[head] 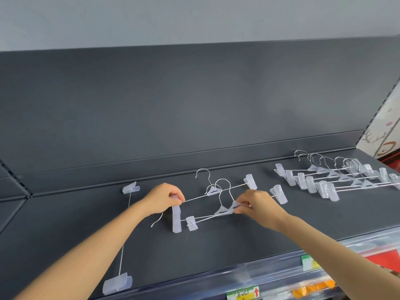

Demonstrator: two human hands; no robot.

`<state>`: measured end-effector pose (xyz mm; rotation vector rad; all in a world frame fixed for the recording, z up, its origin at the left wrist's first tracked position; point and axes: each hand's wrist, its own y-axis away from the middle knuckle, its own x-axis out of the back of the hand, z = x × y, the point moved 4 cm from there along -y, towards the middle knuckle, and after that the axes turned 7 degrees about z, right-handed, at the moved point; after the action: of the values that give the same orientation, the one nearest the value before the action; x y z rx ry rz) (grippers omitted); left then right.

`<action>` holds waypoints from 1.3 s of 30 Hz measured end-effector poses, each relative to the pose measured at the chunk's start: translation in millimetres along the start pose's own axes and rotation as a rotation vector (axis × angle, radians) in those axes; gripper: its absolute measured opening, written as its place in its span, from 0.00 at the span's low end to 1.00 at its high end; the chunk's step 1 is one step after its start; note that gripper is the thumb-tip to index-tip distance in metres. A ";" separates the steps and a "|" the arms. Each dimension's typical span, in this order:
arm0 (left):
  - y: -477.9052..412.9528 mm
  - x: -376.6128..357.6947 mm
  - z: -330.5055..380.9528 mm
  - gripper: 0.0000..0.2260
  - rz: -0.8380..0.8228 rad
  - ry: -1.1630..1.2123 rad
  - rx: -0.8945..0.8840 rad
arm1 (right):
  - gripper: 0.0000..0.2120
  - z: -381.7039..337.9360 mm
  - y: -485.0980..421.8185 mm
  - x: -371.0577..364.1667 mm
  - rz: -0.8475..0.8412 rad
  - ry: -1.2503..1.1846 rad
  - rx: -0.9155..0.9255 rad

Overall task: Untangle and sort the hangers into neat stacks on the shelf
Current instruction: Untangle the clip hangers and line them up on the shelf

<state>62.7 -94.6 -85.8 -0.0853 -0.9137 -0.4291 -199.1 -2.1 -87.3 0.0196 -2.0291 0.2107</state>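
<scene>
Dark grey metal shelf (pixel 216 245) below a pale grey wall (pixel 173 18). Tangled clear-plastic, wire-hooked clip hangers (pixel 211 192) lie between the grips: left grip (pixel 164 201) pinches an end clip (pixel 176 216), right grip (pixel 257 204) a centre piece (pixel 234 206); stacked hangers (pixel 337 178) rest well to the right

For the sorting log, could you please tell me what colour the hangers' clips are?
The clips are translucent pale lilac-white, clearest in the head view.
</scene>
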 end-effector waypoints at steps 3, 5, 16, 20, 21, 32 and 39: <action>-2.3 0.4 -0.9 0.09 -0.042 -0.010 -0.023 | 0.18 0.6 1.6 -4.0 -0.066 0.044 -0.020; -3.7 0.8 -1.4 0.10 -0.055 -0.008 -0.027 | 0.18 -1.4 1.9 -6.7 -0.113 0.120 -0.006; -11.4 8.3 -8.2 0.10 -0.072 -0.059 -0.038 | 0.09 -5.4 -19.3 -9.3 0.002 0.287 0.111; -12.1 7.7 -9.3 0.11 -0.075 -0.039 -0.024 | 0.09 -2.7 -19.1 -13.2 -0.024 0.294 0.142; -12.9 7.6 -10.0 0.11 -0.072 -0.040 -0.020 | 0.09 -1.0 -19.1 -12.6 -0.017 0.301 0.134; -15.1 3.9 0.0 0.12 -0.129 -0.046 -0.018 | 0.06 8.0 -26.5 -7.1 0.053 0.315 0.022; -17.2 -0.9 4.6 0.09 -0.102 0.032 0.048 | 0.07 9.0 -21.1 2.1 0.001 0.030 -0.064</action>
<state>51.9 -108.8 -85.5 0.0120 -0.8990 -0.5018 -205.7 -24.1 -86.4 -0.0243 -2.0053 0.1461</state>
